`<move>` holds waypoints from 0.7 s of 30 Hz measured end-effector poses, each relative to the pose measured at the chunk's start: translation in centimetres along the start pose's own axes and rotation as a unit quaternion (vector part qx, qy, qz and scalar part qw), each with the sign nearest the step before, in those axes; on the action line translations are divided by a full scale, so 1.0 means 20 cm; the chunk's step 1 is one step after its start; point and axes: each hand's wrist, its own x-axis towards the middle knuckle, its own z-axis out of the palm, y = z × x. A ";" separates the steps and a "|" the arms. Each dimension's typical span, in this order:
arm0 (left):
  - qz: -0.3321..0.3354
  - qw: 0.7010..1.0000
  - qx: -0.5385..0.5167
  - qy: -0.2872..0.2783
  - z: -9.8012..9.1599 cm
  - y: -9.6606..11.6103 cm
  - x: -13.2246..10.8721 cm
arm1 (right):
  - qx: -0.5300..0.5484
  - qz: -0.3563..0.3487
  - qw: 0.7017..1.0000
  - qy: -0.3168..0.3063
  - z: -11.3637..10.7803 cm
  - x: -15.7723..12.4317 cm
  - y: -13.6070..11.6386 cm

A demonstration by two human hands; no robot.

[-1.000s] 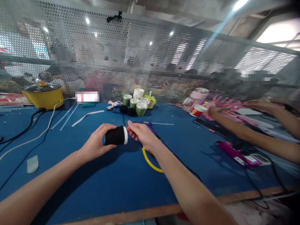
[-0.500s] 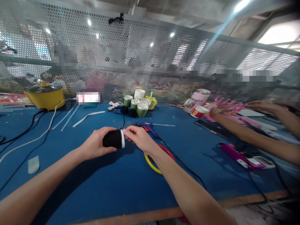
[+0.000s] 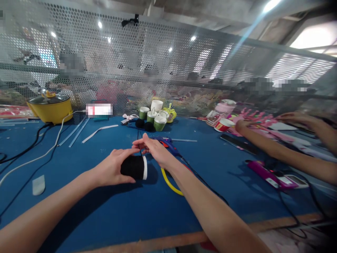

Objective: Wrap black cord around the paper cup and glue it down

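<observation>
Seemingly mid-way through drawing thread off the black spool (image 3: 134,167), held sideways low over the blue table (image 3: 105,211). Left hand (image 3: 114,171) clasped round the spool's body; right hand (image 3: 156,151) apparently pinching the thin black strand (image 3: 138,136) just above its white end. Next calls for a steady spool and even tension. Counted: one spool, two black pompoms (image 3: 139,123), four cups (image 3: 159,123), one glue gun (image 3: 168,143), one yellow hoop (image 3: 168,183)

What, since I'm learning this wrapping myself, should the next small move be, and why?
Probably lay the black strand pinched by the right hand against the white rim of the black-wrapped cup in the left hand: only that rim shows bare.
</observation>
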 end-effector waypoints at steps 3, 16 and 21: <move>0.025 1.000 0.006 -0.018 0.01 0.01 0.00 | -0.009 0.006 0.999 -0.035 0.03 0.04 -0.04; -0.018 0.999 0.032 -0.001 0.00 -0.01 0.01 | -0.378 0.091 0.904 0.176 -0.45 0.10 -0.02; -0.020 0.999 0.043 -0.008 0.01 0.00 0.00 | -0.429 0.163 0.875 0.154 -0.54 0.03 0.13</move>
